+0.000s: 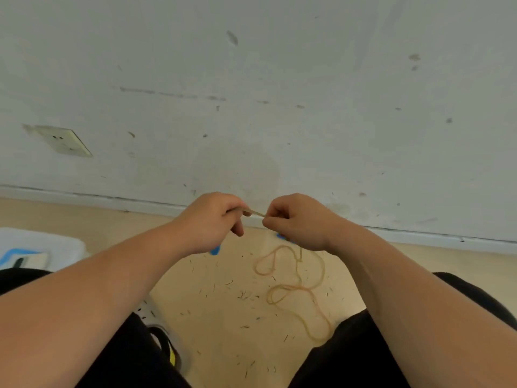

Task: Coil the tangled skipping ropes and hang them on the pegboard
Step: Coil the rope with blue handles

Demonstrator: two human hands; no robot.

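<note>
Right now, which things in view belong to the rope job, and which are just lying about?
Job:
rope, taut between both hands, the rest looped on the floor
left hand, gripping it
right hand, pinching it
blue bit under the left hand, likely a handle

Lying about:
wall socket
white box
shoe
scattered litter

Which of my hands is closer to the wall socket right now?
Left. The left hand is right of and below the wall socket; the right hand is farther right, beyond the left hand. Both pinch a short stretch of skipping rope between them.
</note>
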